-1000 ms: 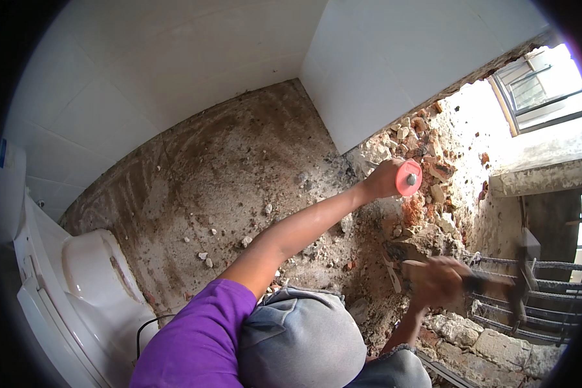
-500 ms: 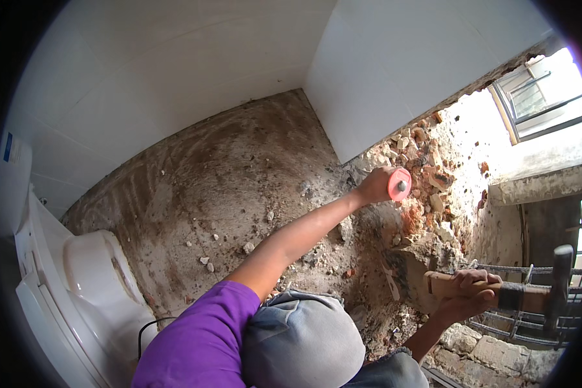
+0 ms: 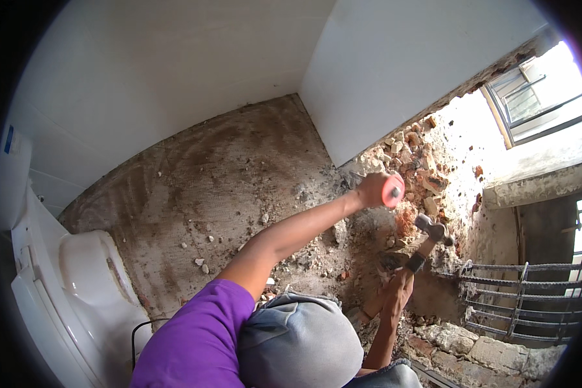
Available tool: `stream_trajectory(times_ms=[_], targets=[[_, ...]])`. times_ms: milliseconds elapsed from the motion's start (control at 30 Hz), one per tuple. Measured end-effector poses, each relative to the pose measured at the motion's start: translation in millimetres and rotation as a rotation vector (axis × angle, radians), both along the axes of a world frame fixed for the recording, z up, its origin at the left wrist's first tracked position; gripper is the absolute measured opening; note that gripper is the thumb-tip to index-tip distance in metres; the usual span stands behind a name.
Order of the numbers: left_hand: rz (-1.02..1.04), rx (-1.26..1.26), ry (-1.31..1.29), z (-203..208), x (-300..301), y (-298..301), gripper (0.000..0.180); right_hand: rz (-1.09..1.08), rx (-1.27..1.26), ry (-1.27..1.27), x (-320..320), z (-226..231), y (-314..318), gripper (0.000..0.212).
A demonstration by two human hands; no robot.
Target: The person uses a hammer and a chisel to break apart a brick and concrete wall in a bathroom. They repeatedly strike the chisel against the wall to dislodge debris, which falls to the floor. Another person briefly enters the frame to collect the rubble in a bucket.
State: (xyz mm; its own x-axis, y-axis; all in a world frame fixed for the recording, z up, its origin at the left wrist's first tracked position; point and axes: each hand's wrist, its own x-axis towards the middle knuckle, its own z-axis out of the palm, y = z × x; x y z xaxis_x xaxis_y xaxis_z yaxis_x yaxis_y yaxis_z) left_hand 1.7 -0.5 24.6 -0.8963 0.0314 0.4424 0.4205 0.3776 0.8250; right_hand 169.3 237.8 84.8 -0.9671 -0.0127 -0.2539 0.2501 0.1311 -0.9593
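Note:
My left hand (image 3: 370, 189) is closed around a chisel with a round red hand guard (image 3: 392, 182). The chisel's metal end sticks up through the guard, and its thin tip shows beyond the hand by the wall corner. My right hand (image 3: 398, 290) grips the wooden handle of a hammer (image 3: 425, 243), which has dark tape below its head. That metal head is near the chisel's struck end, apart from it. Under and beside both tools lies broken brick and mortar rubble (image 3: 427, 171).
White wall panels (image 3: 375, 71) rise ahead. A white toilet (image 3: 87, 265) stands at left on the dusty floor (image 3: 200, 168), with loose chips about. Exposed rebar (image 3: 517, 301) juts out at right above a broken masonry edge (image 3: 498, 352). A window (image 3: 530, 97) lies far right.
My right hand has swung the hammer from the far right, over the rebar, leftward to near the chisel. The left hand keeps its hold with little movement.

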Motion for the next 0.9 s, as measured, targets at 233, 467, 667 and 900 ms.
stream_trajectory(times_ms=[233, 467, 667, 900], targets=[[-0.062, -0.004, 0.229, 43.3, 46.8, 56.8, 0.016, -0.028, -0.171, 0.284, 22.0, 15.8, 12.4, 0.044], [-0.013, 0.111, 0.298, 5.4, 10.1, 11.4, 0.024, -0.224, -0.160, 0.737, 13.0, 89.8, 8.9, 0.060], [0.136, 0.172, 0.315, -1.8, -20.2, 22.6, 0.021, -0.566, -0.968, 0.648, -24.1, 71.0, -28.4, 0.033], [0.210, 0.047, 0.308, -18.5, -18.0, 10.6, 0.029, 0.251, 0.030, 0.289, -27.8, -9.0, -15.2, 0.032]])
